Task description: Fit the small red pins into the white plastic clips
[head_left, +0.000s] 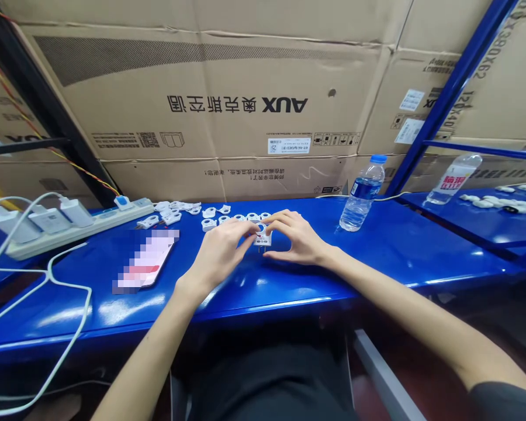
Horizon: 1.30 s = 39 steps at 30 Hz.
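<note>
Here, the left hand (221,242) pinches a small white plastic ring-topped piece (263,240), 2 metal prongs (259,249) down, over the glossy blue table (232,293); the right hand (298,238) curls alongside, its grip unclear!

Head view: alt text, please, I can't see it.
A left hand holds a small white plug, prongs down, with the right hand close around its other side, at a blue table. White pieces lie beyond; a phone and power strip sit left, a water bottle right.
</note>
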Available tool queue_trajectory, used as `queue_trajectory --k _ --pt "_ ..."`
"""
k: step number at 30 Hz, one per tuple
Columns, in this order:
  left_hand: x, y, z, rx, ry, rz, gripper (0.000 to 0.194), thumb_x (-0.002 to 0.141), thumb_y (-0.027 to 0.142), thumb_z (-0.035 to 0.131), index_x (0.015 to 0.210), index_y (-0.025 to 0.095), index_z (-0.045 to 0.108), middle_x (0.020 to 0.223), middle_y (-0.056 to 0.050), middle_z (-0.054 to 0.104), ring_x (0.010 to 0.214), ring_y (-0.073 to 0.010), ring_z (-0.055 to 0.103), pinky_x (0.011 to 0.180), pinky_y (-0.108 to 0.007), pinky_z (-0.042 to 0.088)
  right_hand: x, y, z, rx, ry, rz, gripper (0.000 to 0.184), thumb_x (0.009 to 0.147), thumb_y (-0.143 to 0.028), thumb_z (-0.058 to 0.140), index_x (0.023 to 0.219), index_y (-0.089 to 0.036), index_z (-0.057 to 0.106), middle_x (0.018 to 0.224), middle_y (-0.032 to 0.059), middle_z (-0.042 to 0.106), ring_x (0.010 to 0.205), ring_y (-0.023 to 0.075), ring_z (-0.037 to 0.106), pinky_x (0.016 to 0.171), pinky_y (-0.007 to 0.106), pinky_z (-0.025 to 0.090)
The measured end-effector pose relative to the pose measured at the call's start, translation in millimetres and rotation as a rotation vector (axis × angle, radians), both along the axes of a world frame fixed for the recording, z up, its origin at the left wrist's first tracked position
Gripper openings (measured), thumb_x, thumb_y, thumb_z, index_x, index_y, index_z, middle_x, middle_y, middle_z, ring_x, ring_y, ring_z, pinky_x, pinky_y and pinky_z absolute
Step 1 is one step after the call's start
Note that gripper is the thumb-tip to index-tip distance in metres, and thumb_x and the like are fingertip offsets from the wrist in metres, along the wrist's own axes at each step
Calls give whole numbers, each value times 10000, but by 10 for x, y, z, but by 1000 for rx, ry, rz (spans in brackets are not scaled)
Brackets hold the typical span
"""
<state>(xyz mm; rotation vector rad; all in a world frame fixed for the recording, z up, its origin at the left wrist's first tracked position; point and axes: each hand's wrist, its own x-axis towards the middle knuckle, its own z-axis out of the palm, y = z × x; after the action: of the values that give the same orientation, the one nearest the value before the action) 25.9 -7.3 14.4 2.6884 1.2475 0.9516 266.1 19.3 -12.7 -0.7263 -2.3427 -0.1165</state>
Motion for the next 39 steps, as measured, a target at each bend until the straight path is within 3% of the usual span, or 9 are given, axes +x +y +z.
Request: queue_trajectory --k 22,39 --pt "16 -6 6 77 17 4 221 1056 293 521 1013 217 724 1033 -50 792 1044 -240 696 919 -382 551 2 15 -20 93 34 37 336 923 -542 750 1074 -248 687 1315 108 725 1204 308 650 998 507 532" --pt "13 7 -7 94 85 23 266 1073 321 496 1026 220 738 1056 -56 784 1072 -242 689 915 -365 559 2 6 -22 64 22 15 315 920 -536 754 1071 -268 689 1325 96 722 1235 308 637 1019 524 529"
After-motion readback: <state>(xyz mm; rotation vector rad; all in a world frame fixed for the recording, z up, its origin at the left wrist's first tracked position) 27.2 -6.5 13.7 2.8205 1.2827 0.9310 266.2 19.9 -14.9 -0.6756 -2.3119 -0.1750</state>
